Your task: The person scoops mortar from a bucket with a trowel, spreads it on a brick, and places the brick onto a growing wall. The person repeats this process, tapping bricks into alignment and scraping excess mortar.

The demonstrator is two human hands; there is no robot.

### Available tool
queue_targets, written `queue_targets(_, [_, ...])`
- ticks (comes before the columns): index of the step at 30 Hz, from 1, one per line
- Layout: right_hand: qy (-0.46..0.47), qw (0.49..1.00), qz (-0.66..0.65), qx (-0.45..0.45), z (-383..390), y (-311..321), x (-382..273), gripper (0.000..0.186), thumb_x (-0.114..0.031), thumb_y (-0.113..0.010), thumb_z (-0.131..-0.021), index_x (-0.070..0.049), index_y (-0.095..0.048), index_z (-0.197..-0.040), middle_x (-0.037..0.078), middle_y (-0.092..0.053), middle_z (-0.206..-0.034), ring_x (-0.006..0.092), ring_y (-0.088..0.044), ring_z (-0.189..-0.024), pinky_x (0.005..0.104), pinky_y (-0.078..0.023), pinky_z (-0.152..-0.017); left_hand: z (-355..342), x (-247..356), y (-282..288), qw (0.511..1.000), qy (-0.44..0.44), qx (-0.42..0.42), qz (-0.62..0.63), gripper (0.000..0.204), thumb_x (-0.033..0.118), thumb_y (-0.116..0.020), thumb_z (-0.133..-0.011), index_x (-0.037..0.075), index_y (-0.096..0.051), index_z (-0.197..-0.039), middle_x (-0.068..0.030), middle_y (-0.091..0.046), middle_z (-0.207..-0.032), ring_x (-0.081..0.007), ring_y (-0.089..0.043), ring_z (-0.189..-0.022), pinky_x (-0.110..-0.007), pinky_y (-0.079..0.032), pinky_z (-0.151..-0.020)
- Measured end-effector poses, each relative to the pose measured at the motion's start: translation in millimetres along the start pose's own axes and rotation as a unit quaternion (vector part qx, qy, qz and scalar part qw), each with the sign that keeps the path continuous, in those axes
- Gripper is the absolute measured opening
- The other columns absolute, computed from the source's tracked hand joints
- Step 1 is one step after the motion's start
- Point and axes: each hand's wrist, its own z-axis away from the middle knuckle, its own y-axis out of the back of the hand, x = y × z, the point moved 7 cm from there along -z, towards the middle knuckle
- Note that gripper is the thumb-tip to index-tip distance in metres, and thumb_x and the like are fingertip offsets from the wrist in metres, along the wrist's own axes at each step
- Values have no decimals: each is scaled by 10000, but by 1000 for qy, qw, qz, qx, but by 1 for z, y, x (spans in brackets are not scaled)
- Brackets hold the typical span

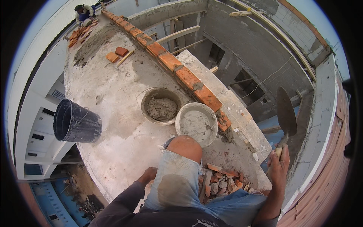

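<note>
My right hand (279, 166) grips the handle of a pointed masonry trowel (286, 113) on the right, its blade tilted upward and out past the slab edge. My left hand (148, 175) is beside my bent knee in torn jeans; its fingers are not clear. Ahead of the knee, two buckets stand side by side: one of thick grey mortar (162, 108), one pale with watery grey mix (196, 123). Just beyond them runs a low row of orange bricks (185, 75) with mortar in the joints; its near end is the brick (224, 120) by the pale bucket.
A dark bucket (77, 121) stands at the slab's left edge. Two loose bricks and a wooden strip (126, 58) lie farther off. Rubble (221, 183) sits by my leg. Deep drops flank the slab. A person (84, 14) crouches at the far end near stacked bricks (77, 36).
</note>
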Motion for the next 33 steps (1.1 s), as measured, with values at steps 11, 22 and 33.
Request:
queue_targets(11, [10, 975, 217, 37, 81, 44, -17, 284, -168, -678, -946, -20, -592, -1172, 243, -679, -888, 448, -647, -783, 446, -502, -725, -67, 336, 66, 949, -272, -88, 133, 503, 383, -675, -970, 35, -636, -1331, -86, -710, -1192, -186, -654, -1035, -329, -523, -843])
queue_targets(22, [-150, 883, 353, 271, 260, 185, -2, 345, -165, -642, -926, -38, -581, -1241, 269, -692, -994, 480, -657, -934, 527, -496, -820, 15, 472, 6, 850, -200, -188, -450, 772, 608, -658, -919, 47, -562, -1440, -137, -608, -1386, -307, -599, -1227, -474, -497, -987])
queue_targets(33, [-307, 910, 271, 56, 304, 47, 258, 421, -284, -608, -874, -52, -662, -1221, 310, -704, -1027, 483, -672, -1004, 557, -526, -914, 19, 418, -35, 920, -309, -6, -241, 620, 419, -732, -880, -56, -667, -1273, -174, -729, -1149, -287, -668, -1062, -420, -515, -885])
